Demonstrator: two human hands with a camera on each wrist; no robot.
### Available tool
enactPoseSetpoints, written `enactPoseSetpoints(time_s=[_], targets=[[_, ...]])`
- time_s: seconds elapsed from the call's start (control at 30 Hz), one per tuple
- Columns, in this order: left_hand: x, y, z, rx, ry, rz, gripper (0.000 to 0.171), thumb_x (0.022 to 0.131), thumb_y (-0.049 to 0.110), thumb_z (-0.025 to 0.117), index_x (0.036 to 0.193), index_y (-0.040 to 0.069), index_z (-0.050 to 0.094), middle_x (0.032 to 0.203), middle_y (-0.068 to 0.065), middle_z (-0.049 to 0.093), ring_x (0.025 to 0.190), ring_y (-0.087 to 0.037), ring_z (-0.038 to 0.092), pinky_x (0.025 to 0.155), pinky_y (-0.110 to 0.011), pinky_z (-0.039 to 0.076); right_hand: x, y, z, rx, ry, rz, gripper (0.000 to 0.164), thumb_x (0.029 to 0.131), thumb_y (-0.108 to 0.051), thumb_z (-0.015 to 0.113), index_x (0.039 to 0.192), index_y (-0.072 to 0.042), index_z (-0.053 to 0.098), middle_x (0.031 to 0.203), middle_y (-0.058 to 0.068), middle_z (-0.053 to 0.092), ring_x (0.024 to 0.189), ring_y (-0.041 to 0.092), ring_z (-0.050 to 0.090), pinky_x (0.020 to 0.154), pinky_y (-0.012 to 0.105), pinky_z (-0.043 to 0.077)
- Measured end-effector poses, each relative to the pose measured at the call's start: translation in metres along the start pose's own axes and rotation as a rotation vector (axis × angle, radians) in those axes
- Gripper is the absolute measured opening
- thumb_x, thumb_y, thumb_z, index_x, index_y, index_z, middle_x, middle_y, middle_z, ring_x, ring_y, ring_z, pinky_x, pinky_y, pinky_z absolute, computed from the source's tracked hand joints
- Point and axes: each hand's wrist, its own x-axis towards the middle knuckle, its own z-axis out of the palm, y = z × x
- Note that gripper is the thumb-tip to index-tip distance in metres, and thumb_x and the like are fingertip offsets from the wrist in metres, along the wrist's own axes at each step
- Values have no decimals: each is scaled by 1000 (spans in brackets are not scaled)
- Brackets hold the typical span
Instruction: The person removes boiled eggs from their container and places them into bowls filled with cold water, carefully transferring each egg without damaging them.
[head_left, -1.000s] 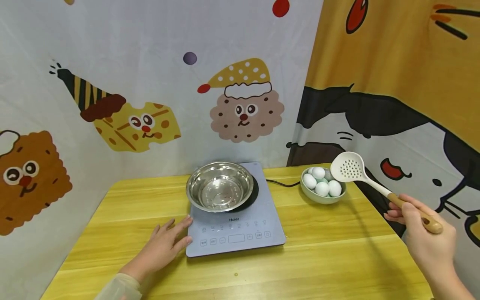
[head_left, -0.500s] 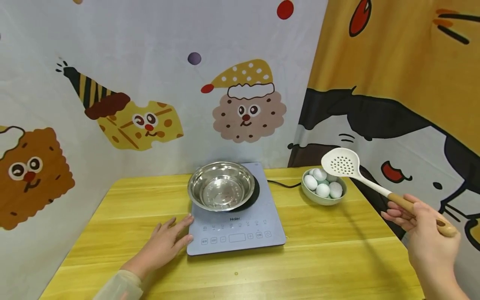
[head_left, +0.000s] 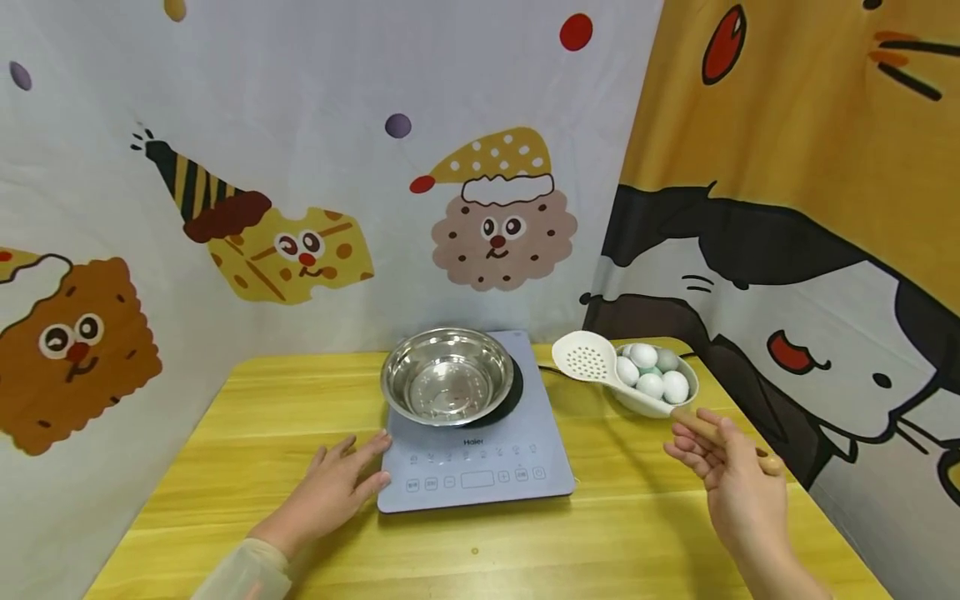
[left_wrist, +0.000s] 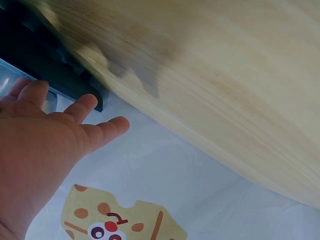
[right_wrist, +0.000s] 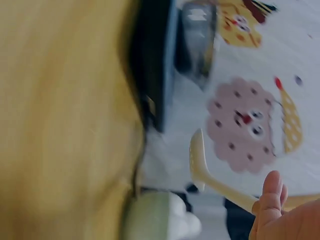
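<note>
In the head view my right hand (head_left: 738,483) grips the wooden handle of a white slotted spoon (head_left: 588,358). Its perforated head hovers between the induction cooker and a pale green bowl (head_left: 637,407) of eggs (head_left: 675,387). The right wrist view shows the slotted spoon (right_wrist: 199,155) from the side, raised above the tabletop. My left hand (head_left: 330,492) lies at the left edge of the induction cooker (head_left: 510,462), its fingers spread and relaxed, with the fingertips right at that edge. On the cooker sits a stainless steel basin (head_left: 447,379) with a shiny, wet-looking bottom.
A yellow wood-grain table (head_left: 300,417) carries everything. Behind the cooker a black cord (head_left: 551,369) runs toward the right, past the bowl. Cartoon-printed curtains (head_left: 337,292) stand close along the back and both sides of the table.
My right hand has carried the slotted spoon leftward and a little lower, its head passing from over the egg bowl to the bowl's left. My left hand stays at the cooker.
</note>
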Motion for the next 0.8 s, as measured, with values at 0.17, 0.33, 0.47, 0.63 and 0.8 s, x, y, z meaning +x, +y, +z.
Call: enactPoseSetpoints(time_s=[0.17, 0.33, 0.47, 0.63, 0.8], targets=[[1, -2, 1, 1, 7, -5, 61, 109, 50, 57, 162, 21, 49, 167, -2, 50, 151, -57, 41, 121, -85, 18, 0, 29, 10, -168, 10, 52, 49, 114, -41, 50, 135, 2, 62, 122, 5, 81, 96, 16, 77, 87, 33, 67], [-1, -3, 1, 2, 10, -28, 61, 109, 50, 57, 163, 22, 48, 166, -1, 51, 152, -56, 41, 123, -84, 18, 8, 49, 10, -208, 23, 112, 53, 113, -46, 50, 133, 2, 57, 120, 1, 82, 96, 13, 78, 88, 31, 67], [-5, -3, 4, -5, 19, -46, 61, 109, 50, 56, 163, 22, 47, 165, -2, 52, 153, -55, 40, 123, -84, 17, 14, 56, 0, -161, -14, 153, 43, 112, -45, 53, 129, -7, 62, 120, 0, 82, 98, 14, 79, 90, 32, 67], [-15, -5, 1, -11, 43, -62, 64, 110, 45, 58, 166, 18, 42, 159, -10, 58, 153, -55, 40, 123, -84, 18, 11, 48, -33, -158, -97, 285, 24, 113, -39, 54, 117, -26, 74, 110, -1, 84, 97, 14, 81, 88, 33, 67], [-31, -22, -13, 6, 83, -94, 64, 108, 43, 64, 162, 15, 47, 159, -13, 59, 149, -57, 43, 117, -87, 22, 6, 34, -70, -481, -33, 566, 40, 110, -47, 58, 124, -12, 72, 98, 0, 80, 90, 17, 76, 83, 33, 68]])
